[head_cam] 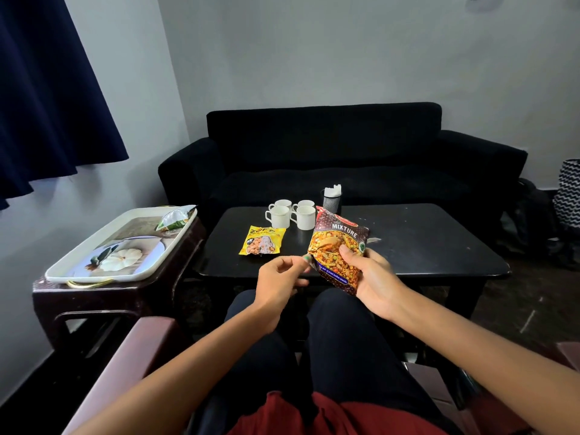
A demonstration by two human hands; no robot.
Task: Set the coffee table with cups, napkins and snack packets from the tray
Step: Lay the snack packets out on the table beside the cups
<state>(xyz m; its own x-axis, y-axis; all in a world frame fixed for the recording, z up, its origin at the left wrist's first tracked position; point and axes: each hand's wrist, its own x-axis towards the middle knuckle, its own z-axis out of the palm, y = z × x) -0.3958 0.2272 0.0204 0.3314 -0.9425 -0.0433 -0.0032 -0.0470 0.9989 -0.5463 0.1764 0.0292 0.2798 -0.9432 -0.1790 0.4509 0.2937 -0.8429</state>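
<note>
Mixture packet held above the coffee table's near edge

The right hand (372,279) grips the Mixture packet (339,246); the left hand (279,279), fingers curled, seemingly pinches its lower corner. At 11 o'clock of the packet stand four white cups (290,213); at 9 o'clock lies a yellow snack packet (262,243).

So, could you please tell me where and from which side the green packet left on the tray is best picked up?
Probably by its crimped upper end. The green packet lies tilted at the far corner of the tray, its top resting on the rim, so that flat end stands free. Come from above with the left hand, which is nearer; the right hand grips the mixture packet.
</note>
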